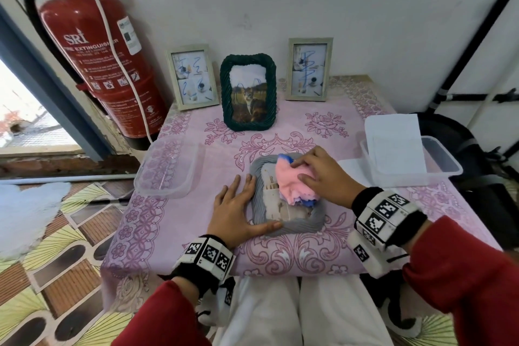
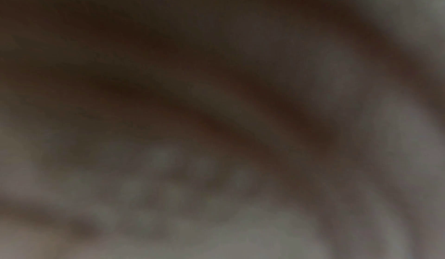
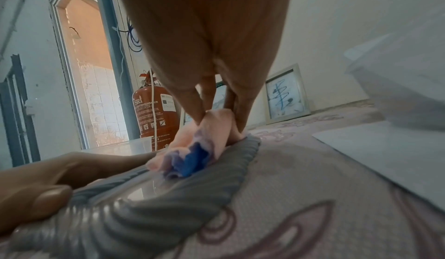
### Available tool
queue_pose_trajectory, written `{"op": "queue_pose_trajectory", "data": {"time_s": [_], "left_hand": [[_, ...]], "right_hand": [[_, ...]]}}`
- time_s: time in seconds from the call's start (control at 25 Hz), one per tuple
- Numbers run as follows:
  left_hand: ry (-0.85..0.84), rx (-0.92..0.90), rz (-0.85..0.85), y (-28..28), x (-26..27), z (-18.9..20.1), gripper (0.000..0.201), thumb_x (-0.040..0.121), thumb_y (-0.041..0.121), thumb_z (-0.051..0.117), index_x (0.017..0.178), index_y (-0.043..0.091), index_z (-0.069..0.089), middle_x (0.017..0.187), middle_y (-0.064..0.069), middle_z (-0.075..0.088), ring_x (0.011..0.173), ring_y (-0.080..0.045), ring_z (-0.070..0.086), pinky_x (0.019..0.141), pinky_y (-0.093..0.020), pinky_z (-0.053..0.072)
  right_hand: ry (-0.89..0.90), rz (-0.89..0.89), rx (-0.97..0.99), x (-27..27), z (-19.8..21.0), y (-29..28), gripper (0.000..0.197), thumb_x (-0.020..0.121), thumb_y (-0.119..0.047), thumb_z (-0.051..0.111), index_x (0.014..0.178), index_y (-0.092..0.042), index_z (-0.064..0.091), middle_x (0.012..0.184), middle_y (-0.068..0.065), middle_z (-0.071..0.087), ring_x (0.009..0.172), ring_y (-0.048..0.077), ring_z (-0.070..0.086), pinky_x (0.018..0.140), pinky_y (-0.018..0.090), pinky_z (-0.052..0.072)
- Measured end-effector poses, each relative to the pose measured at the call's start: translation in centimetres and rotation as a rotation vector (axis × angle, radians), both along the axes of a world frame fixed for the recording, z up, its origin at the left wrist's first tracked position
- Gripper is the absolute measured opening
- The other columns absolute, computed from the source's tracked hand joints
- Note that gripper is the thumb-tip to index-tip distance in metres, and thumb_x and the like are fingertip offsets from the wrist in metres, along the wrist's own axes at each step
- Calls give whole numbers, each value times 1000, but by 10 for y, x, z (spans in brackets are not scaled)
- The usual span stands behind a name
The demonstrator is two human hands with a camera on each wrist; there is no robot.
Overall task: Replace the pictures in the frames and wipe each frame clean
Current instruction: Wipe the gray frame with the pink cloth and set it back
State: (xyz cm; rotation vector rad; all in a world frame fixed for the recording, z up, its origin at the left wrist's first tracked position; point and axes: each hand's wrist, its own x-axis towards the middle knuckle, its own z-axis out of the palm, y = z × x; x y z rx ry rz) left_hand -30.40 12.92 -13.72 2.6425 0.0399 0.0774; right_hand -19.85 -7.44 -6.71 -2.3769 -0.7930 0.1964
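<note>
A grey rope-textured frame (image 1: 290, 226) lies flat on the table, picture side up. My right hand (image 1: 299, 171) pinches a bunched pink cloth (image 1: 290, 181) with blue stains and presses it on the frame's glass. The right wrist view shows the cloth (image 3: 204, 130) squeezed between thumb and fingers on the grey frame (image 3: 168, 206). My left hand (image 1: 247, 202) lies flat against the frame's left side, thumb along its near edge. The left wrist view is dark and blurred.
Against the wall stand two pale frames (image 1: 192, 78) (image 1: 309, 69) with blue scribbles and a dark green frame (image 1: 248, 93) with a cat picture. An empty clear container (image 1: 168, 168) sits left, a container (image 1: 443, 166) with white sheets right. A fire extinguisher (image 1: 101, 50) stands far left.
</note>
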Motion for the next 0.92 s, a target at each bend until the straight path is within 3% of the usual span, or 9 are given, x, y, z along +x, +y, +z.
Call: {"op": "queue_pose_trajectory", "data": {"time_s": [0.08, 0.2, 0.28, 0.36, 0.44, 0.56, 0.72, 0.84, 0.92], "left_hand": [[5, 2, 1, 0, 0, 1, 128, 44, 100, 28, 150, 31, 9, 158, 11, 10, 145, -6, -3, 118, -32, -3], [18, 7, 1, 0, 0, 1, 129, 43, 101, 26, 150, 31, 8, 158, 10, 10, 145, -6, -3, 119, -32, -3], [20, 7, -1, -1, -1, 2, 130, 42, 101, 25, 150, 31, 8, 158, 10, 11, 145, -7, -3, 119, -33, -3], [15, 12, 1, -1, -1, 3, 130, 41, 101, 24, 150, 31, 8, 158, 10, 11, 146, -7, -2, 119, -33, -3], [14, 18, 5, -2, -1, 4, 131, 40, 102, 23, 150, 31, 8, 158, 10, 10, 146, -7, -3, 119, -33, -3], [22, 0, 3, -2, -2, 5, 131, 40, 102, 24, 150, 32, 6, 158, 11, 8, 144, -4, -5, 119, -31, -5], [41, -30, 12, -4, -3, 9, 130, 41, 99, 33, 150, 32, 7, 157, 13, 8, 145, -6, -3, 119, -31, -4], [88, -87, 11, -5, -3, 17, 120, 50, 87, 49, 149, 30, 12, 157, 11, 12, 146, -9, 2, 120, -33, 0], [141, -166, 42, -1, 4, 26, 102, 65, 68, 66, 148, 26, 24, 154, 5, 26, 145, -14, 15, 120, -36, 11]], "right_hand": [[-44, -67, -31, -2, -3, -4, 35, 85, -13, 63, 118, -9, 54, 117, 12, 42, 109, 21, 45, 98, 27, 36], [80, -141, 17, -5, -6, -10, 40, 87, -19, 63, 121, -7, 46, 114, 9, 47, 93, 16, 48, 81, 25, 40], [196, -177, 148, -7, -7, -15, 34, 92, -22, 55, 122, -9, 45, 109, 7, 53, 90, 17, 52, 76, 25, 41], [244, -232, 256, -9, -7, -23, 25, 95, -15, 47, 120, -11, 47, 106, 9, 56, 88, 20, 55, 74, 26, 45], [247, -267, 235, -12, -11, -32, 34, 90, 0, 46, 123, -9, 49, 111, 11, 54, 86, 19, 52, 73, 24, 44], [246, -227, 107, -25, -19, -40, 49, 82, -1, 58, 130, -8, 48, 118, 10, 51, 99, 19, 49, 86, 25, 41], [148, -155, -97, -40, -32, -39, 66, 79, -28, 68, 137, -21, 39, 137, 2, 39, 128, 21, 30, 105, 34, 26], [175, -165, -58, -46, -37, -40, 68, 83, -33, 66, 142, -26, 31, 148, -4, 30, 137, 18, 23, 111, 36, 18], [210, -155, -2, -48, -37, -43, 67, 84, -35, 65, 142, -27, 31, 149, -6, 29, 138, 16, 21, 115, 39, 16]]}}
